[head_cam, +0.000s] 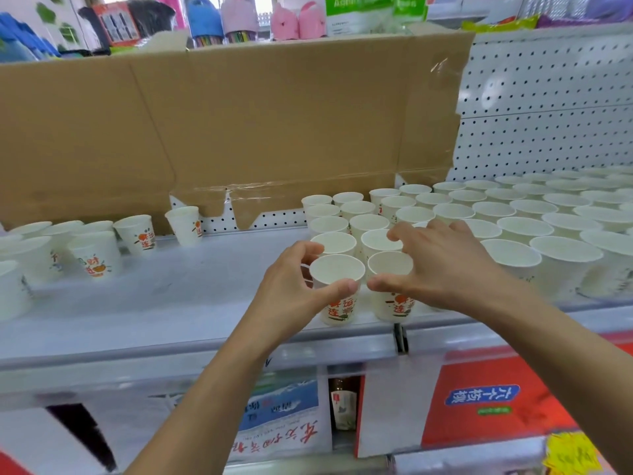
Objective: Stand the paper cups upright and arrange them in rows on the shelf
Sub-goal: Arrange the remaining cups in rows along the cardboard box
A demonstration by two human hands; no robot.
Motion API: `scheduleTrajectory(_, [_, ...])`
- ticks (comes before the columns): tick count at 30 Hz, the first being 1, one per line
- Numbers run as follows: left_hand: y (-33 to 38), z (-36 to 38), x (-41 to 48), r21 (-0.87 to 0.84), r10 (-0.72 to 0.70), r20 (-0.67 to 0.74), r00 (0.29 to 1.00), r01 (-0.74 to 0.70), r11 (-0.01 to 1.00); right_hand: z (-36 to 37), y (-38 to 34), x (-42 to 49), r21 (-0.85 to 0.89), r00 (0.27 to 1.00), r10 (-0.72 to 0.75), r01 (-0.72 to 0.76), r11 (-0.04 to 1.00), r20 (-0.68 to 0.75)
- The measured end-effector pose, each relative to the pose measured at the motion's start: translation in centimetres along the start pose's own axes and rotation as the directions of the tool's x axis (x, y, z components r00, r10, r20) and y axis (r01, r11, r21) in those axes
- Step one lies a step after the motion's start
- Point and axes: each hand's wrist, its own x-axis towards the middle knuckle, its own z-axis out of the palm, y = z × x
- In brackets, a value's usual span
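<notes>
Several white paper cups with red print stand upright in rows [452,210] on the right half of the white shelf [171,303]. My left hand [291,289] grips the front cup of the leftmost row [337,274], thumb on its near side and fingers behind. My right hand [442,265] curls round the neighbouring front cup [390,264], thumb at its near rim, fingers over the cups behind. A loose group of upright cups [96,248] waits at the shelf's left end, and a single cup [185,224] stands by the back wall.
A flattened cardboard sheet [239,125] leans against the pegboard back wall [548,114]. Toys and packets sit on the shelf above. Boxes [496,399] and a bottle fill the shelf below the front edge.
</notes>
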Motion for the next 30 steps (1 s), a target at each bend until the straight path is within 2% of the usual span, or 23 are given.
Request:
scheduleTrajectory(14, [0.2, 0.8, -0.3, 0.007, 0.015, -0.055, 0.998, -0.015, 1.000, 0.3, 1.0, -0.3, -0.003, 0.996, -0.061, 0.061, 0.998, -0.061])
scheduleTrajectory(18, [0.0, 0.3, -1.0, 0.063, 0.051, -0.118, 0.992, -0.044, 0.997, -0.6, 0.4, -0.1, 0.118, 0.977, -0.175, 0.189, 0.975, -0.122])
scheduleTrajectory(24, [-2.5, -3.8, -1.4, 0.100, 0.057, -0.199, 0.978, -0.037, 0.994, -1.2, -3.9, 4.0, 0.290, 0.924, -0.351, 0.382, 0.878, -0.153])
scheduleTrajectory(30, [-9.0, -13.5, 1.6, 0.215, -0.016, -0.234, 0.972, 0.068, 0.974, -0.8, -11.5, 12.1, 0.254, 0.861, -0.508, 0.493, 0.832, -0.007])
